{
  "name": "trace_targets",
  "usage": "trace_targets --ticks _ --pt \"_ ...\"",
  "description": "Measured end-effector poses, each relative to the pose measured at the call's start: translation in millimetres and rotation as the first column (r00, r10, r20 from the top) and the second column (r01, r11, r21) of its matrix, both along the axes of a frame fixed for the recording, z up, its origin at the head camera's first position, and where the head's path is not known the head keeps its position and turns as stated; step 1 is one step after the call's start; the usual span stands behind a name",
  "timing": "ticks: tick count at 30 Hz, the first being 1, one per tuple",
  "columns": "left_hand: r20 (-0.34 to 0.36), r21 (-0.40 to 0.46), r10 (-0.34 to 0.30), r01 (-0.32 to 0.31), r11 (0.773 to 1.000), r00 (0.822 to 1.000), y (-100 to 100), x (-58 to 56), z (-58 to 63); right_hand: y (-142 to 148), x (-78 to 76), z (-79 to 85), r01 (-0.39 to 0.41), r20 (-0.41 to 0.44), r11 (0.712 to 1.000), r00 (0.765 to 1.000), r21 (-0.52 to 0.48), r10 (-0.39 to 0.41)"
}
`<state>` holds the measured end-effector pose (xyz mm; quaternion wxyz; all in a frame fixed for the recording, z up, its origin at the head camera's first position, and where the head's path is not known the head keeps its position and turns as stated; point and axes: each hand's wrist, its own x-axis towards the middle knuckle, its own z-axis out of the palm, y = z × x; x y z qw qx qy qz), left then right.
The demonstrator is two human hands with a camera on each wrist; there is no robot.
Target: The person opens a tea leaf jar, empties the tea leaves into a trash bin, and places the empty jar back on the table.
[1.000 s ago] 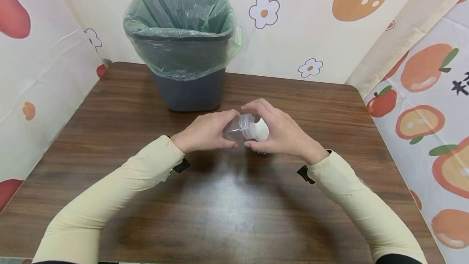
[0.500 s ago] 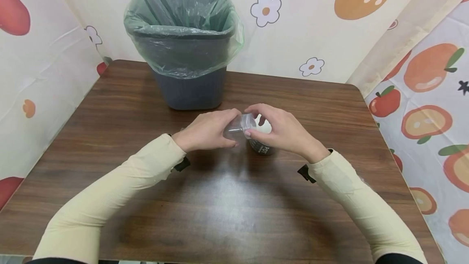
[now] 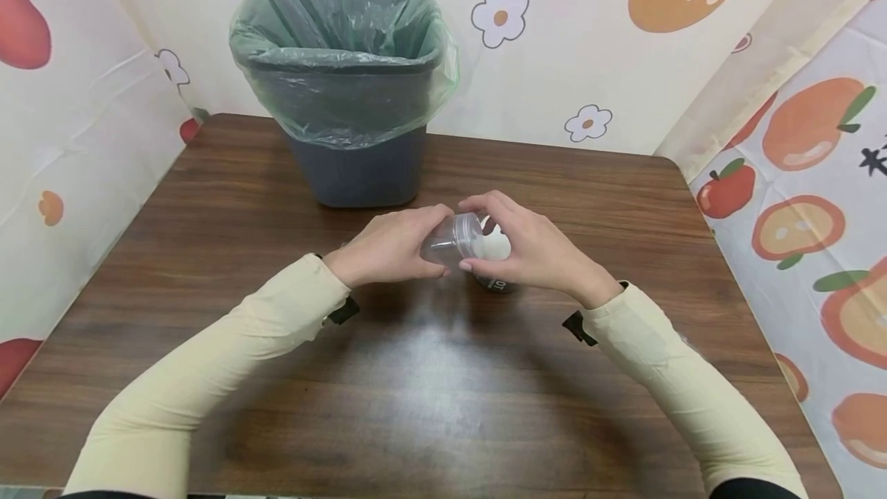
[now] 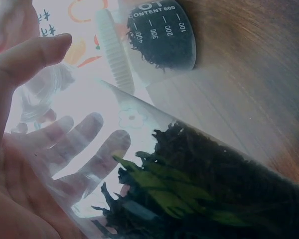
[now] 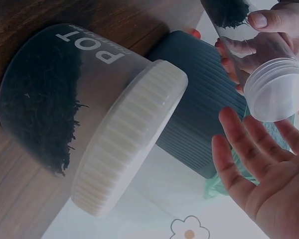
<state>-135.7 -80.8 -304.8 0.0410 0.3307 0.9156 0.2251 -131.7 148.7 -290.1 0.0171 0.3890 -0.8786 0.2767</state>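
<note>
My left hand [image 3: 388,246] grips a clear plastic jar [image 3: 443,243] tilted onto its side, with its capped end toward the right. Dark shredded leaves [image 4: 229,174] fill its lower part in the left wrist view, and my left fingers show through the wall. Around the clear screw cap [image 5: 276,92] my right hand [image 3: 537,251] is spread, thumb below and fingers above. A gap shows between most of those fingers and the cap. Under the right hand stands a second jar [image 5: 40,94] marked POT, with a white ribbed lid [image 5: 132,139] and similar dark leaves inside.
A dark grey bin [image 3: 360,168] with a green liner bag [image 3: 346,95] stands at the back left of the brown wooden table [image 3: 430,399]. Printed cloth [image 3: 540,83] hangs behind and along both sides.
My right thumb and fingers closed on the cap about half a second ago and are now spread wider around it. The left hand and its jar have stayed in nearly the same place.
</note>
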Motion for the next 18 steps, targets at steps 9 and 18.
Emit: trace_targets --ticks 9,18 --pt "0.004 0.003 0.002 -0.002 1.000 1.000 0.7 0.0 0.3 0.2 -0.1 -0.3 0.058 0.038 0.998 0.998 0.020 -0.059" --pt "-0.006 -0.009 0.001 -0.001 1.000 1.000 1.2 -0.2 -0.3 1.8 -2.4 -2.0 -0.088 0.015 0.994 0.996 -0.060 0.089"
